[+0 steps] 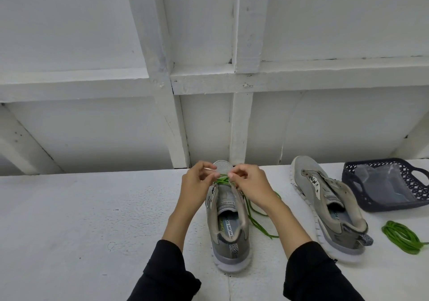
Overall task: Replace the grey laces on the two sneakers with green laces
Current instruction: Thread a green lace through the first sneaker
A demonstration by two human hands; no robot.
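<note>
Both hands, left hand [197, 177] and right hand [247, 180], pinch a green lace [255, 219] at the near sneaker's [228, 238] lowest eyelets; the second sneaker [325, 198] sits laceless beside a coiled lace [402, 237].

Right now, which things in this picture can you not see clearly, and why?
Head view only:
- Lowest eyelets of the near sneaker: covered by the left hand and right hand.
- How the green lace is threaded: hidden by the fingers.
- Basket: right edge cut off; its clear contents are unreadable.
- Coiled green lace: end cut off.
</note>
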